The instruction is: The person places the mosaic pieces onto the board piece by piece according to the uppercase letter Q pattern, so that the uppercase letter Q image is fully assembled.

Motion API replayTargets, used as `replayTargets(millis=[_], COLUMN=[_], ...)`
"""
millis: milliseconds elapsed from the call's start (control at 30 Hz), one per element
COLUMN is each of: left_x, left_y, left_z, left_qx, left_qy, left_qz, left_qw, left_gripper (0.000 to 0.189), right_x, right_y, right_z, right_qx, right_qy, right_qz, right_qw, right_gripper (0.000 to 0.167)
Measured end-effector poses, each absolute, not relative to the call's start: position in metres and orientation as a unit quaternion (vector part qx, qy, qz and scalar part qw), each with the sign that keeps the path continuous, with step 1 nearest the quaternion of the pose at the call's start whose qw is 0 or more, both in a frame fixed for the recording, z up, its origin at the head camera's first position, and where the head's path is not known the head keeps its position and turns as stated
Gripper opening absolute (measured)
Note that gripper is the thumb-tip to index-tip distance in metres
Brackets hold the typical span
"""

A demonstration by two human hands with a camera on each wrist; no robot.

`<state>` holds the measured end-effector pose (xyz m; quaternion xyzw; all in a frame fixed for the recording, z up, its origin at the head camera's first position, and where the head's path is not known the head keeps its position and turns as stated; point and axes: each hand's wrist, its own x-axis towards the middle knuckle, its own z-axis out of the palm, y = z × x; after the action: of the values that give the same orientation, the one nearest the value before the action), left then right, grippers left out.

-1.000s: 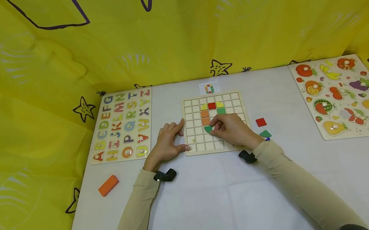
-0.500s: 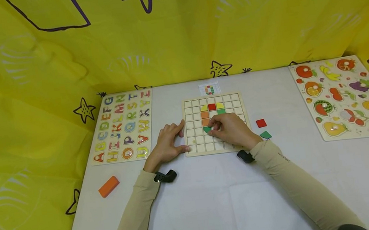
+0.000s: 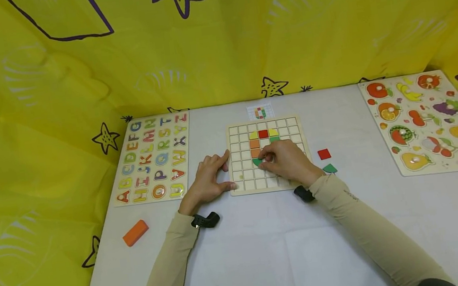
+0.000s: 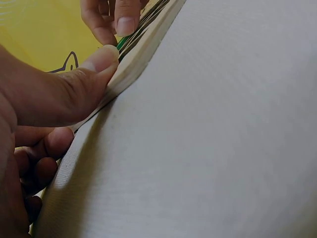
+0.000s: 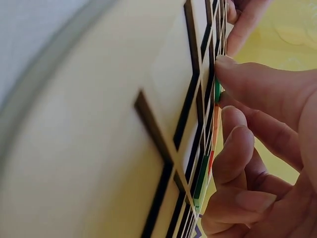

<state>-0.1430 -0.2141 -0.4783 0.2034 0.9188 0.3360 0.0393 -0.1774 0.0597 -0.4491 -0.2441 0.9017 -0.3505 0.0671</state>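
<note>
A wooden grid board [image 3: 240, 192] lies mid-table with coloured tiles in its cells. A red tile [image 3: 263, 134] sits between two yellow tiles, above orange tiles [image 3: 254, 144] on the left and a green tile [image 3: 275, 139] on the right. My right hand [image 3: 286, 161] pinches a green rounded-edge tile [image 3: 256, 162] between thumb and forefinger, at the cell below the orange ones. In the right wrist view its thumb and fingertip meet at that tile [image 5: 217, 91]. My left hand [image 3: 207, 179] touches the board's left edge with spread thumb and forefinger; its thumb rests on the corner [image 4: 126, 74].
A pattern card [image 3: 260, 111] lies behind the board. Right of it are a loose red tile [image 3: 324, 154] and a green rounded tile [image 3: 330, 168]. An alphabet puzzle [image 3: 168, 169] and an orange block [image 3: 135, 232] lie left, a fruit puzzle [image 3: 416, 113] far right.
My right hand has shifted the green tile slightly left, into line under the orange tiles, and stays there. My left hand has kept its place on the board's edge.
</note>
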Motion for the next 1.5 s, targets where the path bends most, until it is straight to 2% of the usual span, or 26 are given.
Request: replayTargets(millis=[233, 500, 900, 1133, 1500], left_x=[-0.142, -0.142, -0.139, -0.140, -0.142], left_y=[-0.213, -0.214, -0.216, -0.216, -0.213], left_z=[-0.479, -0.480, -0.479, -0.480, -0.478], left_qx=[0.205, 0.202, 0.198, 0.199, 0.194], left_qy=[0.918, 0.922, 0.922, 0.922, 0.923], left_qz=[0.337, 0.330, 0.332, 0.332, 0.331], left_qw=[0.038, 0.038, 0.035, 0.034, 0.045], left_gripper=[0.098, 0.098, 0.098, 0.097, 0.098], right_x=[-0.176, -0.176, -0.179, -0.179, -0.179], right_y=[0.073, 0.115, 0.177, 0.192, 0.201], right_z=[-0.449, -0.443, -0.437, -0.442, -0.445], right_qx=[-0.229, -0.214, -0.170, -0.150, -0.144], right_qy=[0.892, 0.900, 0.934, 0.941, 0.939], right_qz=[-0.383, -0.377, -0.303, -0.286, -0.298], right_qw=[0.065, 0.051, 0.081, 0.097, 0.088], right_gripper=[0.018, 0.013, 0.027, 0.024, 0.018])
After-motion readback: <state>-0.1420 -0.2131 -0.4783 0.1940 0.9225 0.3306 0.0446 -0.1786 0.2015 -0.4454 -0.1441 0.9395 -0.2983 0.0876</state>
